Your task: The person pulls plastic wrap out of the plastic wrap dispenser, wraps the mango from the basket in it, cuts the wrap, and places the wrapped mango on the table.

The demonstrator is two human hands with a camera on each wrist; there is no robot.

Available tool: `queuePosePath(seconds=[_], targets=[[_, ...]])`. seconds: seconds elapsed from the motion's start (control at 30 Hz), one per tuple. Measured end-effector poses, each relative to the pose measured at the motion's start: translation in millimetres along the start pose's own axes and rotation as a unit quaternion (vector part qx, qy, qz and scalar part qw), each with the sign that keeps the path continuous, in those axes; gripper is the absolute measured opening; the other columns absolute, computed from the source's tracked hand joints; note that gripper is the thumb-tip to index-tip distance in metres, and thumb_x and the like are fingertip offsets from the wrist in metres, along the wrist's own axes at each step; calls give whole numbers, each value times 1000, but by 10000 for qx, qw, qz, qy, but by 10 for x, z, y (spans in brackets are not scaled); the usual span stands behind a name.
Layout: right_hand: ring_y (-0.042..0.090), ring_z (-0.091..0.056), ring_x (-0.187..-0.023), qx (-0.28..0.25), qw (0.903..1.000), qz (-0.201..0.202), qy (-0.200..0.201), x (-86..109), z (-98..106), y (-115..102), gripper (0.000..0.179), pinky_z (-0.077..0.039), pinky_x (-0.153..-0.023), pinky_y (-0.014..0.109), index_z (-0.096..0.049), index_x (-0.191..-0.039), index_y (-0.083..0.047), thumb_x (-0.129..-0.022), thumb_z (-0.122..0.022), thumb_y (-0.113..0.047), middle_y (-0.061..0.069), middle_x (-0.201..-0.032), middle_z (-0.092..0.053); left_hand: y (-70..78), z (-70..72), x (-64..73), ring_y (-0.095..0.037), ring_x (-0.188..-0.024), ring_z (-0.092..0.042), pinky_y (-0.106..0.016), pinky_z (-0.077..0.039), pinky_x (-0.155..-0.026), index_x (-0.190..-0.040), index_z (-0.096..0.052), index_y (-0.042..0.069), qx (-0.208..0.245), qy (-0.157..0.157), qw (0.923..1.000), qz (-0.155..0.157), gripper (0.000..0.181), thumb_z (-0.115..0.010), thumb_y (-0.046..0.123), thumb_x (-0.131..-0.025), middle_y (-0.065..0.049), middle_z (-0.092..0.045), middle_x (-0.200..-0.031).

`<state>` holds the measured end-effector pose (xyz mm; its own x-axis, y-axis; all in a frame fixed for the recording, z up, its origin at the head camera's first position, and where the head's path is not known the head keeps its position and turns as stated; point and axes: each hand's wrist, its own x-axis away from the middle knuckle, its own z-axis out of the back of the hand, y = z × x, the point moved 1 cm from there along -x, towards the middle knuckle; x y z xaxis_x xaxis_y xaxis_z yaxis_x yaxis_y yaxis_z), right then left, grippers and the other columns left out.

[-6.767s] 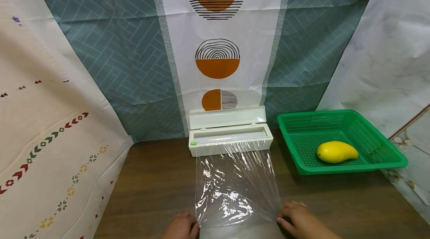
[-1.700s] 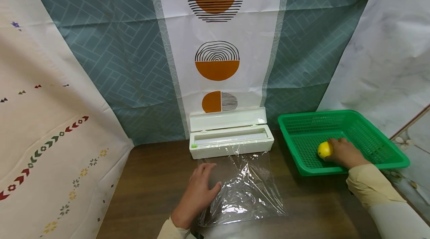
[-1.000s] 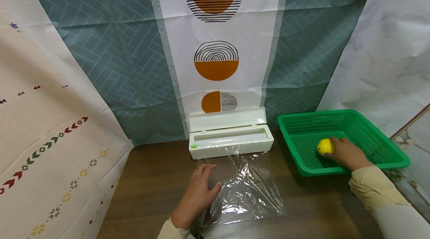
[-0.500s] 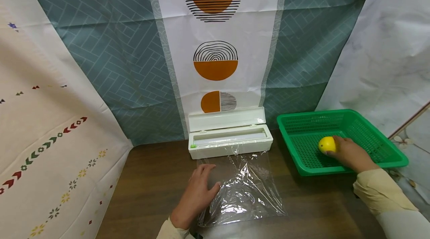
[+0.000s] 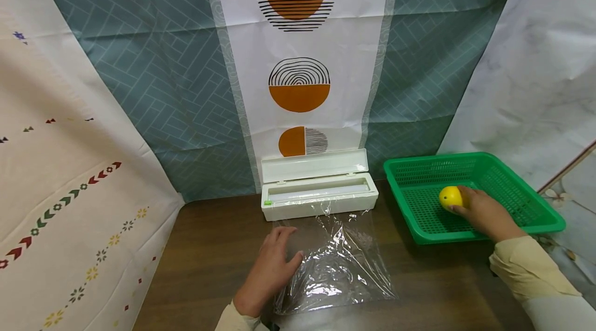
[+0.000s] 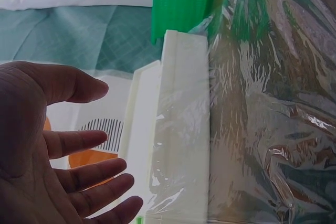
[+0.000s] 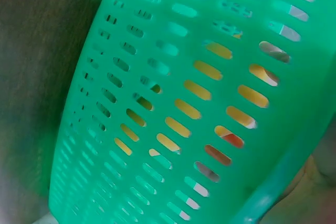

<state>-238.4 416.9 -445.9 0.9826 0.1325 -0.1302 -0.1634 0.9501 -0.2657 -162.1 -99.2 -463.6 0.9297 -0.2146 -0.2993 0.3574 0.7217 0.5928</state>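
Observation:
My right hand (image 5: pixel 486 214) grips a smooth yellow mango (image 5: pixel 450 197) inside a green slotted basket (image 5: pixel 458 238). The mango's rounded end points left and my hand covers the rest. Through the slots in the basket wall (image 7: pixel 294 145), the right wrist view shows patches of yellow mango (image 7: pixel 188 108). A crinkled sheet of clear plastic wrap (image 5: pixel 340 269) lies on the table, running from the white wrap dispenser (image 5: pixel 321 209). Above the sheet's left edge is my left hand (image 5: pixel 270 269), fingers spread and holding nothing (image 6: pixel 107 182); contact with the wrap cannot be made out.
The dispenser's lid (image 5: pixel 314 165) stands raised at the back, with a white roll inside and a small green piece (image 5: pixel 267 202) at its left end. Patterned cloths hang behind and on both sides of the brown wooden table (image 5: pixel 205 253).
Earlier both hands held the wrap's near corners. Since then the left hand has moved forward over its left edge, and the right has reached into the basket, gripped the mango and shifted it slightly.

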Motion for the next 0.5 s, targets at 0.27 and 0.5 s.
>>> queuePosePath(seconds=[0.27,0.5], targets=[[58,-58,-101,-50,10000,12,55,5,26,-45,62,-47,-82,68,-45,-139,19,-101,-70,-23,46,-121,-54,-22,0,-5,-41,-126,-55,-59,-46,-103,-136,-60,1,41,-35,10000,-17,52,-77,14,-88,-17,-57,-132],[52,-59,-96,-157,9999,-39,42,-5,41,-53,63,-47,-76,64,-42,-141,20,-103,-66,-24,44,-117,-55,-29,8,-2,-41,-126,-54,-59,-46,-102,-136,-61,2,40,-60,10000,13,51,-77,15,-89,-16,-57,-132]])
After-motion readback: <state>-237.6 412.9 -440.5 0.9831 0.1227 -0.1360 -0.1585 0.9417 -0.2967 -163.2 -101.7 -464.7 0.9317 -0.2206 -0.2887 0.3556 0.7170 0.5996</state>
